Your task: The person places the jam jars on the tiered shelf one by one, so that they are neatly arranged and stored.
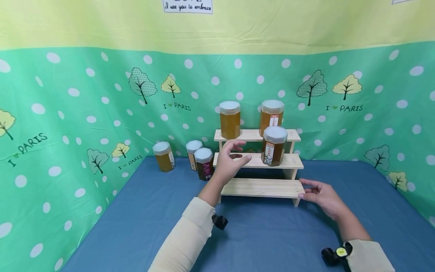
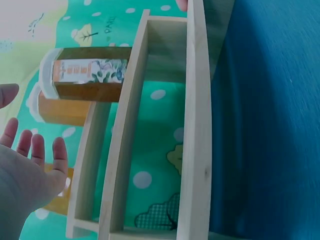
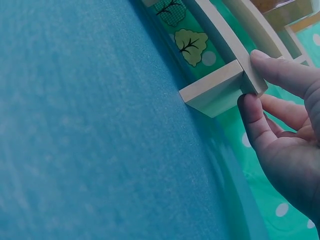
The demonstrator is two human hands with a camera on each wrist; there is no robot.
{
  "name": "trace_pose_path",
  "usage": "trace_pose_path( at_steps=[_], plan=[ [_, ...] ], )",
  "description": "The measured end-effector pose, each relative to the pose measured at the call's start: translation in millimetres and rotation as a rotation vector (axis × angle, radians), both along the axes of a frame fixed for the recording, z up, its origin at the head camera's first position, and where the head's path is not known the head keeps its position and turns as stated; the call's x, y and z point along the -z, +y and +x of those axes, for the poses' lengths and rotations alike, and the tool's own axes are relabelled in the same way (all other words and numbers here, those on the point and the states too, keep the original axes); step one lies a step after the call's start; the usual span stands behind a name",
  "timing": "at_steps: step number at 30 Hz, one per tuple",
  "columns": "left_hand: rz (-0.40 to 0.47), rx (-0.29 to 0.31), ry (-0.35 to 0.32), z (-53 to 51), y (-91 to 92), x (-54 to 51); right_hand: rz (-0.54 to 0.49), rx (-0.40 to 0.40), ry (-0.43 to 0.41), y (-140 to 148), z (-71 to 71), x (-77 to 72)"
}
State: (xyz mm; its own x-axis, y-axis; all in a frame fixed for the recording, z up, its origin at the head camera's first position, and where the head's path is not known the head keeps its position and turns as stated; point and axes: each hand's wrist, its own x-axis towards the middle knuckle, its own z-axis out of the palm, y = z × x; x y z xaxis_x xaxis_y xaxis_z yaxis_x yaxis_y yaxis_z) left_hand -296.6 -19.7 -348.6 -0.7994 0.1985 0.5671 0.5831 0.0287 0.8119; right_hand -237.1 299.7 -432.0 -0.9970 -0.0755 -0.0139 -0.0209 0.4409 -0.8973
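A three-tier wooden display shelf (image 1: 259, 187) stands on the blue cloth. My right hand (image 1: 322, 198) pinches the right end of its lowest board; in the right wrist view, thumb and finger (image 3: 280, 72) lie on either side of the board's corner. My left hand (image 1: 230, 160) holds nothing and hovers before the middle tier, thumb and fingers apart. To its right, a dark amber honey jar (image 1: 273, 148) with a white lid sits on the middle board. The top board carries a golden honey jar (image 1: 230, 121) at left and an orange-labelled honey jar (image 1: 268, 118) at right, partly covered.
Left of the shelf, on the blue cloth (image 1: 136, 226), stand a golden jar (image 1: 164, 158), a jar with a pale label (image 1: 192, 153), and a dark jar with a purple label (image 1: 204, 166). A green dotted curtain (image 1: 258, 90) hangs behind.
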Motion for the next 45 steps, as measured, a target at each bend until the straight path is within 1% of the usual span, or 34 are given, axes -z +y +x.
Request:
trace_pose_path(
  at_steps=[5,9,13,16,18,27,32,39,45],
  plan=[
    [-0.008,-0.018,-0.015,2.2,-11.1,4.5,-0.002,0.0,-0.004,-0.3,-0.6,1.1],
    [-0.004,-0.017,-0.037,5.0,-20.9,5.4,-0.005,0.002,-0.004,-0.2,-1.3,1.8],
    [0.017,0.016,-0.051,7.6,-32.8,4.5,-0.011,0.004,-0.003,0.4,-1.7,1.8],
    [0.037,0.051,-0.047,8.0,-42.0,4.6,-0.015,0.004,-0.004,1.0,-1.8,2.0],
    [0.048,0.063,-0.044,8.1,-47.8,4.7,-0.017,0.003,-0.004,1.4,-2.0,2.3],
    [0.08,0.052,-0.016,8.1,-69.0,7.9,-0.019,-0.002,-0.003,1.6,-1.8,1.3],
    [0.077,0.042,-0.001,9.5,-82.0,10.1,-0.012,0.003,-0.005,0.9,-1.9,1.3],
    [0.071,0.016,0.03,8.1,-102.5,14.5,-0.023,0.0,-0.004,1.1,-2.1,1.3],
    [0.053,-0.006,0.034,8.0,-116.1,18.0,-0.015,-0.004,-0.004,1.7,-1.7,0.8]
  ],
)
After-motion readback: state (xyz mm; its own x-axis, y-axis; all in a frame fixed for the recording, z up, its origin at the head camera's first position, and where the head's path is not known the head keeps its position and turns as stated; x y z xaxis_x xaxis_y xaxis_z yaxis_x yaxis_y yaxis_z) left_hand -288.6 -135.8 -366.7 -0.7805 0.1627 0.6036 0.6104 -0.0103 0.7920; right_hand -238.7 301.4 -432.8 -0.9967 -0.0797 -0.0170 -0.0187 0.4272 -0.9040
